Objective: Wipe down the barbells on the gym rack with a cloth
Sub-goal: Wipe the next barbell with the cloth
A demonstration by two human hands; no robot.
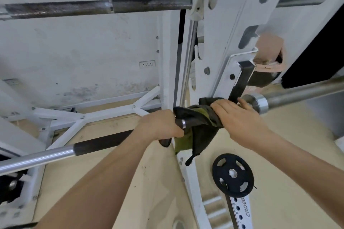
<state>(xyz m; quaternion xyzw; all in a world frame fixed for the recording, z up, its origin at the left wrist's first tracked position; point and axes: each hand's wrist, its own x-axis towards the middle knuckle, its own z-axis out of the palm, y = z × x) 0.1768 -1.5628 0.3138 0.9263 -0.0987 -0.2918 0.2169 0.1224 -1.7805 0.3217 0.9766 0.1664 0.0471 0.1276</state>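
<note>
So the lower barbell [96, 143] is what's being wiped right now, mid-job by the look of it. It's gripped by the left hand [160, 126], fingers wrapped round the dark section, so the bar is held steady. The cloth [197, 128] is bunched round the bar just beside that, close to the rack [214, 46] hook. It's clasped there by the right hand [240, 119], with a loose tail left hanging. Next, probably, the cloth gets slid out toward the collar [256, 102] or back down the shaft. For that a firm squeeze is needed, and the hook has to be dodged. The upper barbell [74, 8] looks grimy and is judged not yet wiped.
</note>
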